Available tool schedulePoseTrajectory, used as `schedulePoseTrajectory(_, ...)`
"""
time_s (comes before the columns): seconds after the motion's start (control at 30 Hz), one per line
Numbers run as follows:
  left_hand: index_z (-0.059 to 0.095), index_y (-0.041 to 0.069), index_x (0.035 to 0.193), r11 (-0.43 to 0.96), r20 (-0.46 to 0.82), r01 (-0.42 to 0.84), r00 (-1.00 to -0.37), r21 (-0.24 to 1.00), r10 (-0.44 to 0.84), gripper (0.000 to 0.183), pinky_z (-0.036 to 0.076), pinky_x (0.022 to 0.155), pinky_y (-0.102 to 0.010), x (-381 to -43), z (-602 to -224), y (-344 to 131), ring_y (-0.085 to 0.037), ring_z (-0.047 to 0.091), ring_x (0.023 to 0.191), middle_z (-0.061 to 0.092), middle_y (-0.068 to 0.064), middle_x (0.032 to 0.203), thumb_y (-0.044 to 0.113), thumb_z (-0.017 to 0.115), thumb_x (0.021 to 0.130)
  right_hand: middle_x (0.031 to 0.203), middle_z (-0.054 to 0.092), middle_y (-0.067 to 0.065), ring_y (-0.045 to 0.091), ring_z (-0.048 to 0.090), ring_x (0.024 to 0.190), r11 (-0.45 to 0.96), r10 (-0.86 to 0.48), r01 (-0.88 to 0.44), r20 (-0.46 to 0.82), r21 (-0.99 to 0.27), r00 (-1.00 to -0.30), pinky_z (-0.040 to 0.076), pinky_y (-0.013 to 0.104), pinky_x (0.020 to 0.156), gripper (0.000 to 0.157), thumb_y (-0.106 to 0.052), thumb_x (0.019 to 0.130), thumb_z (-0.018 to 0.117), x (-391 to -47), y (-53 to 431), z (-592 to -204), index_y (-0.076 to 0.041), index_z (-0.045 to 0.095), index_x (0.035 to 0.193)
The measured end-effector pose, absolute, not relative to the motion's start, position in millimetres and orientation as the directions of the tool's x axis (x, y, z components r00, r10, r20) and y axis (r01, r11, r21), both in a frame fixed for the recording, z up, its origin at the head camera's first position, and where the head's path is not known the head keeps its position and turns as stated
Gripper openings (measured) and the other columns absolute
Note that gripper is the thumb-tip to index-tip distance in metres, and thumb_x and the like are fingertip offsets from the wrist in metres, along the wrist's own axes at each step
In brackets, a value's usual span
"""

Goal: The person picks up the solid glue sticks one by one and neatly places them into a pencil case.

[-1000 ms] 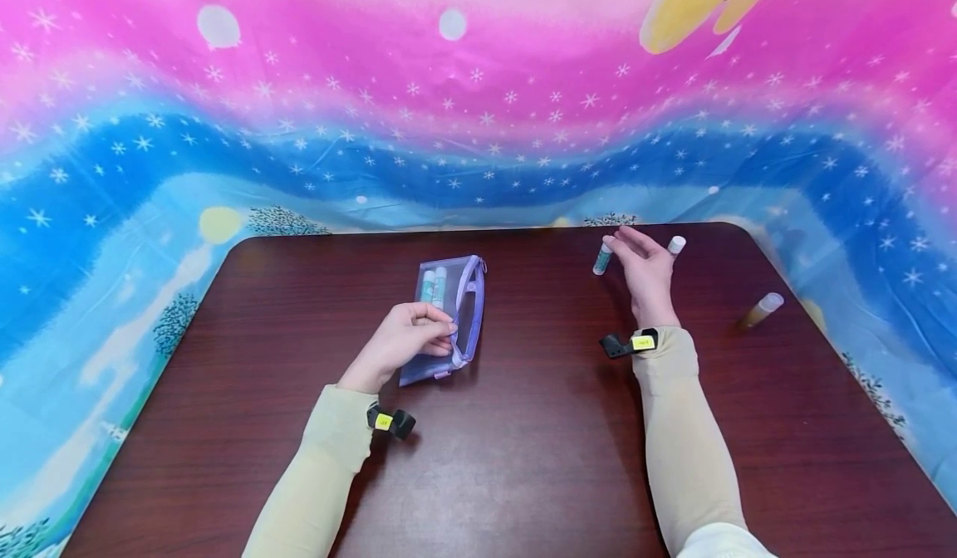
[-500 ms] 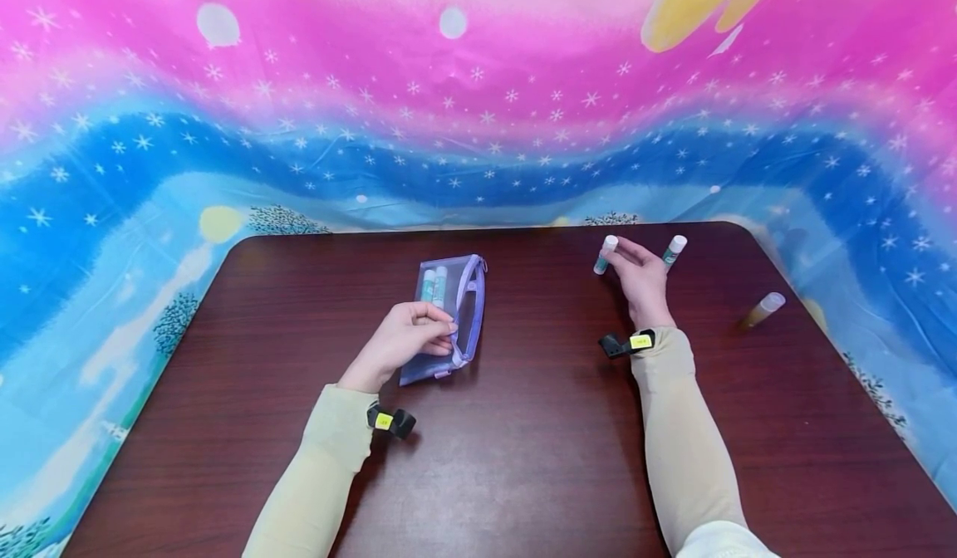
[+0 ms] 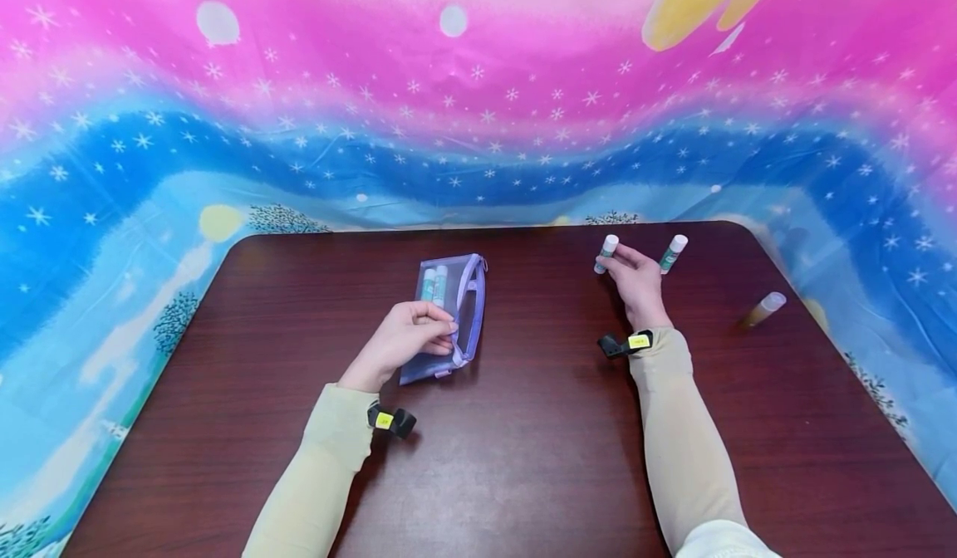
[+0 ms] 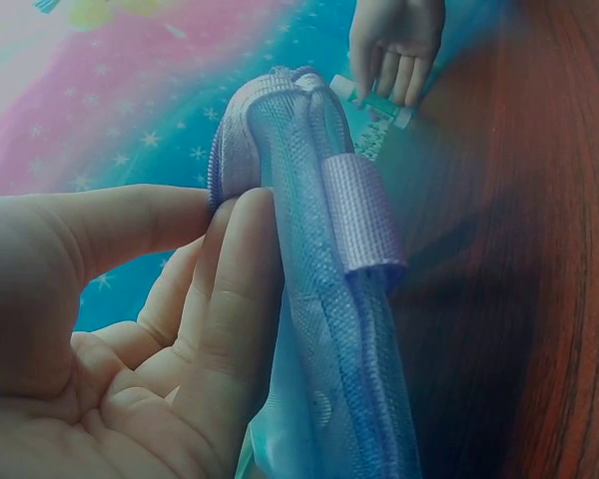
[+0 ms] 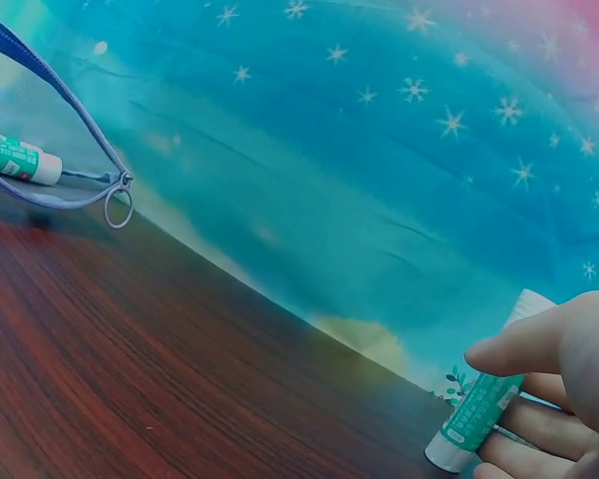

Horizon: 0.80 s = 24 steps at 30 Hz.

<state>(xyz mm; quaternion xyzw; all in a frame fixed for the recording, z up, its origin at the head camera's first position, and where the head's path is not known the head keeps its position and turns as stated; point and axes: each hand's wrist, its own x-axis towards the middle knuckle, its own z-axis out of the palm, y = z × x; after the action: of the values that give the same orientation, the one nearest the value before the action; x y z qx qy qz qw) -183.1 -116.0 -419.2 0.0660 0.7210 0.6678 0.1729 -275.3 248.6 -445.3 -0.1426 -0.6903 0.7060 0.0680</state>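
Note:
My left hand point(image 3: 409, 332) pinches the open edge of a purple mesh zip pouch point(image 3: 428, 365) between thumb and fingers. Two glue sticks point(image 3: 439, 282) with white caps and green labels lie inside the pouch. Toward the far right of the table, my right hand point(image 3: 639, 282) holds another green-and-white glue stick point(image 5: 479, 409), thumb on one side and fingers on the other. It leans slightly, white cap uppermost. Whether its base touches the table I cannot tell. Just right of that hand stands one more glue stick point(image 3: 674, 254).
An amber tube with a pale translucent cap point(image 3: 766, 309) stands near the right edge of the dark wooden table point(image 3: 523, 458). A colourful printed cloth point(image 3: 478, 159) hangs along the back and sides.
My right hand has shifted slightly left and its fingers have closed around the glue stick. More of the glue stick behind that hand now shows. My left hand and the pouch stay put.

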Motion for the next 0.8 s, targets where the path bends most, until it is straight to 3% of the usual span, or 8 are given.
schedulePoseTrajectory(0.3, 0.061, -0.013, 0.100, 0.100, -0.177, -0.152, -0.924, 0.983, 0.340, 0.019, 0.056, 0.073, -0.043, -180, -408, -115, -0.028, 0.065, 0.072, 0.066, -0.020, 0.082, 0.001, 0.064, 0.087, 0.119, 0.060, 0.014, 0.017, 0.058, 0.105, 0.020, 0.304, 0.110, -0.099, -0.994, -0.948, 0.043, 0.033, 0.097, 0.050, -0.016, 0.085, 0.071, -275, 250, -448, -0.004, 0.054, 0.131)
schedulePoseTrajectory(0.8, 0.060, -0.014, 0.100, 0.093, -0.183, -0.160, -0.922, 0.983, 0.342, 0.020, 0.056, 0.073, -0.042, -171, -391, -113, -0.028, 0.065, 0.071, 0.066, -0.021, 0.082, -0.001, 0.063, 0.086, 0.112, 0.065, 0.007, 0.021, 0.051, 0.109, 0.180, 0.336, 0.152, -0.085, -0.972, -0.938, 0.039, 0.035, 0.093, 0.048, -0.027, 0.085, 0.071, -275, 249, -451, -0.010, 0.059, 0.127)
